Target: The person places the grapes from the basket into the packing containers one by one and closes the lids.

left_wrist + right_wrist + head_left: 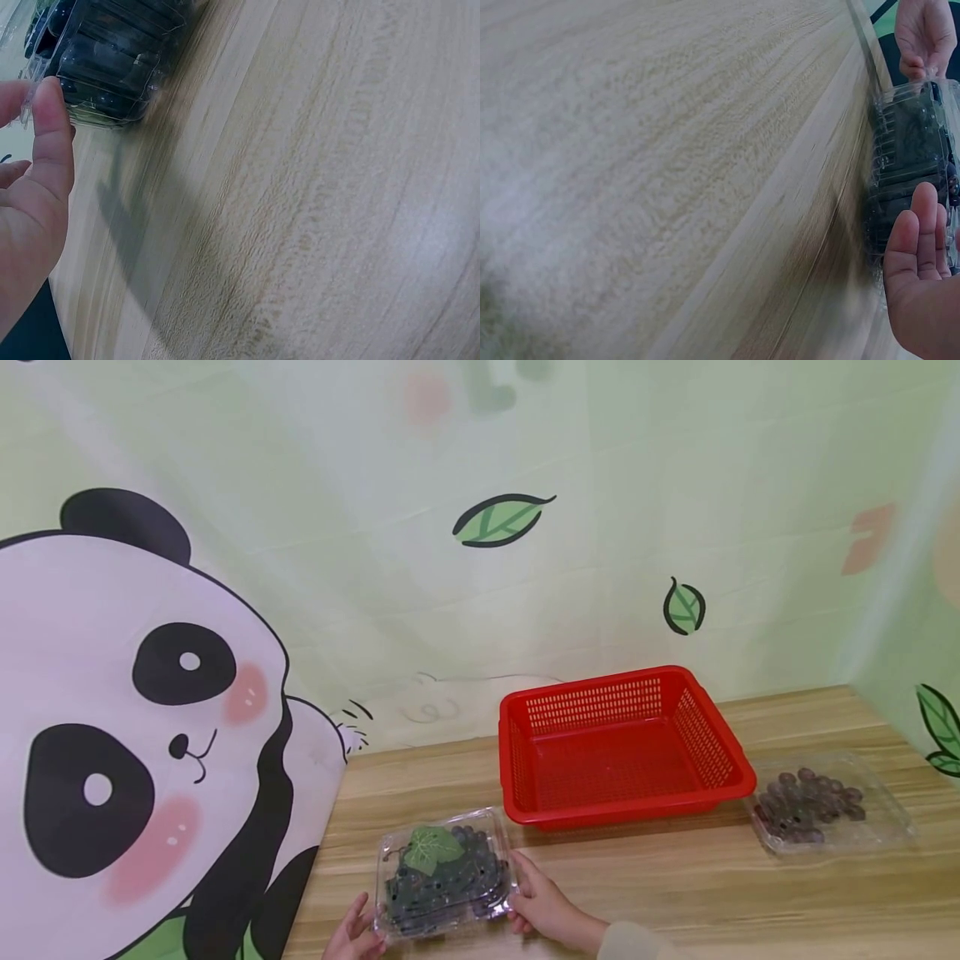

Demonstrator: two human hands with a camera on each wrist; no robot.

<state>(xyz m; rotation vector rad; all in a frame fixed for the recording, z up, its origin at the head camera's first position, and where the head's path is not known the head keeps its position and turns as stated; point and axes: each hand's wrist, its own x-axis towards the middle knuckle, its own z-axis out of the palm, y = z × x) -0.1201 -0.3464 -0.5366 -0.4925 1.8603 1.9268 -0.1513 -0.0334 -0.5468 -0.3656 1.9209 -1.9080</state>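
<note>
A clear plastic clamshell box (447,878) of dark grapes, with a green leaf (432,850) on top, is held between both hands at the table's front left. My left hand (354,932) pinches the rim at its near left corner; in the left wrist view, thumb and finger of the left hand (37,180) meet on the plastic edge. Gripping the opposite side is my right hand (546,902). In the right wrist view, the right hand's fingers (924,232) lie along the box (911,150), its thumb mostly hidden. The box casts a shadow on the wood.
A red plastic basket (622,817) with slotted walls stands behind and right of the box. At the far right lies another clear box (885,827) with loose reddish grapes (810,802). The wooden table (750,902) meets a panda-printed cloth (390,635) at its back and left.
</note>
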